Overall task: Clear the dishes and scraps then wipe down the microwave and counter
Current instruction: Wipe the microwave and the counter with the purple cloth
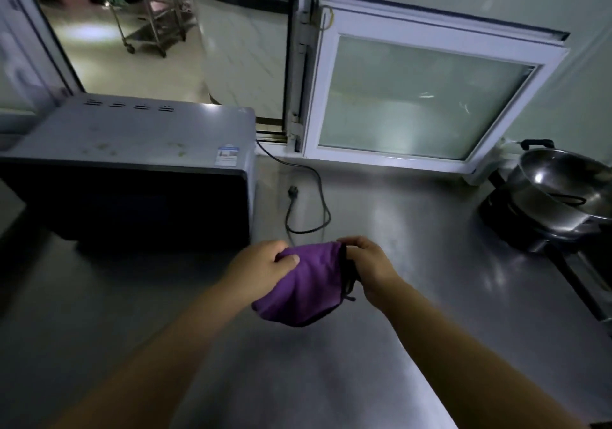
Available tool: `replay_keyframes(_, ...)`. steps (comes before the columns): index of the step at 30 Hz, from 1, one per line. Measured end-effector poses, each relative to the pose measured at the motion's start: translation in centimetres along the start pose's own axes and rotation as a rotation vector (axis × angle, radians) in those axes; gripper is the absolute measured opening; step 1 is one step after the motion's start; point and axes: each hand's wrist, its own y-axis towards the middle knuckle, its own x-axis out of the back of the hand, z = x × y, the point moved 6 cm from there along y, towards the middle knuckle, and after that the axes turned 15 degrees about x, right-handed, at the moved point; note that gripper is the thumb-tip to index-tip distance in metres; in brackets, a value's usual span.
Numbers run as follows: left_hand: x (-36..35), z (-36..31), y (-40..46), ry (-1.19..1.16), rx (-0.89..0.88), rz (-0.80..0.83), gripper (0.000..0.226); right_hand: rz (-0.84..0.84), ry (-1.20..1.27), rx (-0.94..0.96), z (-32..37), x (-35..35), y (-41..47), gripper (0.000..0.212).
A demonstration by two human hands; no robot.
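A purple cloth [304, 287] with a dark edge hangs bunched between my two hands above the steel counter [381, 345]. My left hand [265, 264] grips its left side with the thumb on top. My right hand [369, 263] pinches its right edge, where a dark loop dangles. The microwave [132, 170] stands at the left on the counter, door shut. Its grey top carries greenish smears and small scraps [177, 147].
The microwave's black power cord [311, 196] lies unplugged on the counter to the right of the microwave. A steel wok [563, 186] sits on a black burner at the far right. Behind are an open pass-through window and a white framed glass panel [420, 100].
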Motion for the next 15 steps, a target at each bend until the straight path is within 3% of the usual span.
replay_keyframes(3, 4.6, 3.4, -1.6, 0.025, 0.020, -0.091, 0.030, -0.065, 0.172, -0.054, 0.0, -6.6, -2.4, 0.028)
replay_keyframes(5, 7.2, 5.8, -2.5, 0.020, 0.062, -0.143, 0.030, -0.017, 0.306, -0.031, 0.2, -11.2, -4.1, 0.022)
replay_keyframes(9, 11.6, 9.7, -3.9, 0.039, 0.098, -0.205, 0.027, 0.246, -0.039, 0.211, 1.0, -18.2, -6.2, 0.046)
replay_keyframes(11, 13.6, 11.1, -4.4, 0.054, 0.087, -0.239, 0.025, 0.198, -0.146, 0.221, 1.9, -19.6, -6.4, 0.041)
replay_keyframes(15, 16.4, 13.6, -4.6, 0.059, 0.107, -0.310, 0.025, 0.021, -0.111, 0.208, 4.2, -20.4, -5.7, 0.021)
